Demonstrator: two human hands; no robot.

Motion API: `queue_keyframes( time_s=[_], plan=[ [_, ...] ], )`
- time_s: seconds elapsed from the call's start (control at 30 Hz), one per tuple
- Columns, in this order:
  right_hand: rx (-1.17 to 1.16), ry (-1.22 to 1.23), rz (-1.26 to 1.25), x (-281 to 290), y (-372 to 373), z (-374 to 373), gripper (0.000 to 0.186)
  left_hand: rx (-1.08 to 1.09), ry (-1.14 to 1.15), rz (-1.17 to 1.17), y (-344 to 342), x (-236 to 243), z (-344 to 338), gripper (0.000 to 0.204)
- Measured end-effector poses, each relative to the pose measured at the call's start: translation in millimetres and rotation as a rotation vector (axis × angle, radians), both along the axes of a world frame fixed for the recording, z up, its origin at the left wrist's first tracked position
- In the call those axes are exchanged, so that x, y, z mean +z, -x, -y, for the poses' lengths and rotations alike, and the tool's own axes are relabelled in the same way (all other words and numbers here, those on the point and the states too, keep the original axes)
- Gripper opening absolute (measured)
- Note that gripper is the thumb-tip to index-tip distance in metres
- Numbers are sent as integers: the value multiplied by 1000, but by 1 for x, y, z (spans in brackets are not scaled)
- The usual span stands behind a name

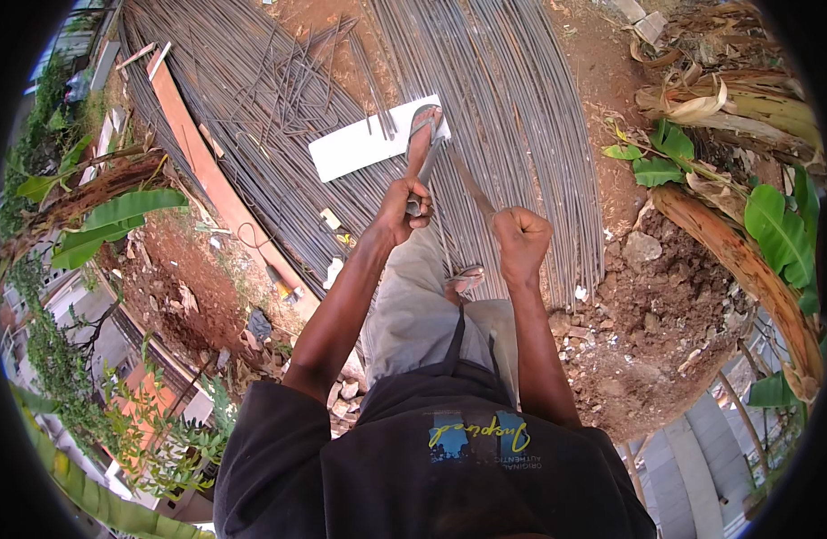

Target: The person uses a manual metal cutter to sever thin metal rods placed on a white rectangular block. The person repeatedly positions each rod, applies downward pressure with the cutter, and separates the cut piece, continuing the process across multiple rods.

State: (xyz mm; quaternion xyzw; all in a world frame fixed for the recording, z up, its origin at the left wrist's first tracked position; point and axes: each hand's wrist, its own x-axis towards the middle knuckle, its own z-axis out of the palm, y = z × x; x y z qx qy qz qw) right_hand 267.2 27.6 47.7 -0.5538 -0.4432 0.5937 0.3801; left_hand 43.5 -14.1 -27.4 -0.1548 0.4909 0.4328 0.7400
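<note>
My left hand (406, 211) is closed around a grey bar (433, 162) that slants up toward my front foot. In my right hand (521, 241), the fingers are wrapped round the end of a long brown bar (472, 184). Both bars converge beside the foot; whether they are joined there I cannot tell. My sandalled foot (422, 130) stands on the right end of a white board (355, 148). A few short steel rods (384, 123) lie over the board's top edge. Beneath it spread many long steel rods (530, 135). My other foot (468, 279) is farther back.
A long wooden plank (198, 153) runs along the left, with a yellow-and-black object (283, 286) at its near end. Loose cut rods (283, 81) lie crossed at the far left. Dirt and rubble (665, 296) and a fallen banana stem (741, 274) border the right.
</note>
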Motion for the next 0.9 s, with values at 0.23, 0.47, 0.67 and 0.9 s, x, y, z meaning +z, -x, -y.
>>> queue_keyframes(
  time_s=[0.23, 0.47, 0.67, 0.9],
  plan=[
    [-162, 121, -48, -21, -57, 12, 38, -95, 61, -62, -5, 6, -11, 7],
    [-399, 181, -231, -15, -129, 25, 36, -226, 33, -155, -3, 3, -6, 9],
    [-313, 131, -287, 24, -184, 41, 36, -339, 62, -219, -4, 5, -5, 10],
    [-214, 15, -276, 84, -214, 46, 40, -462, 49, -261, -32, -2, 6, 10]
  ],
)
